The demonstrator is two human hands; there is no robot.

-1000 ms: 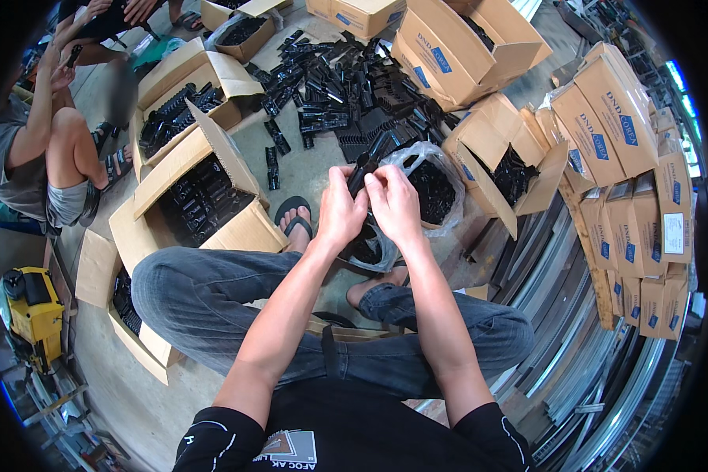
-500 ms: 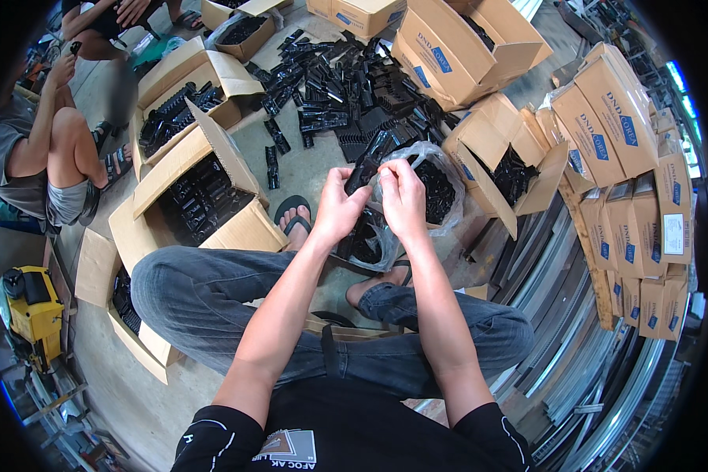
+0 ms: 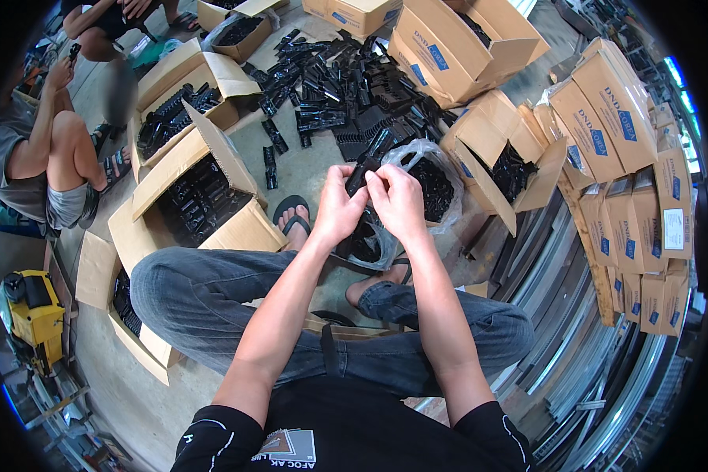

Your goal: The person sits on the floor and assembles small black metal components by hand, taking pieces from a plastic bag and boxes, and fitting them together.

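Between my hands, in front of my feet, is a dark, narrow black plastic part [image 3: 360, 176]. My left hand [image 3: 341, 206] is closed around its near end. With fingers bent and pressed together, my right hand [image 3: 396, 203] meets the part from the right; whether a small piece is pinched in those fingertips is hidden. Just beyond my right hand stands a clear plastic bag [image 3: 452, 177] full of small black pieces. Below my hands, between my feet, another clear bag [image 3: 377, 250] holds black pieces too.
Black plastic parts [image 3: 354, 86] lie heaped on the floor ahead. Open cartons of black parts stand left [image 3: 240, 206] and right [image 3: 492, 153]. Stacked cartons [image 3: 606, 118] and long metal profiles [image 3: 558, 338] line the right. A person [image 3: 35, 157] sits at far left.
My right hand has come down and left, its fingertips now against the black part beside my left hand. My left hand has barely moved.
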